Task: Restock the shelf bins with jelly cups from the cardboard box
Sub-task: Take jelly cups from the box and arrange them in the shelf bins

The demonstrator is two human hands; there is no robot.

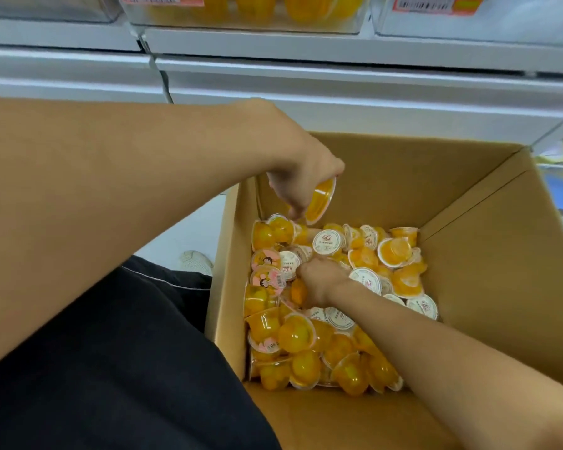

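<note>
Item 1, left hand (301, 177): grip clenched round one orange jelly cup (320, 203), held tilted above the far-left corner of the cardboard box (488, 241), clear of the heap. Risk, as judged: the cup sat at the fingertips with its lid rim jutting out; a loose hold could drop it back into the box.

Item 2, loose jelly cups (329, 243): heaped on the box floor, some lid-up, some tipped or inverted. Risk: cups could slide apart under a reaching hand.

Item 3, right hand (319, 280): fingers curled down into the heap's middle; whether the grip had closed on a cup could not be told.

Item 4, shelf bin (244, 11): overhead, holding orange cups. Risk: a hurried lift could knock the shelf edge (338, 47).
</note>
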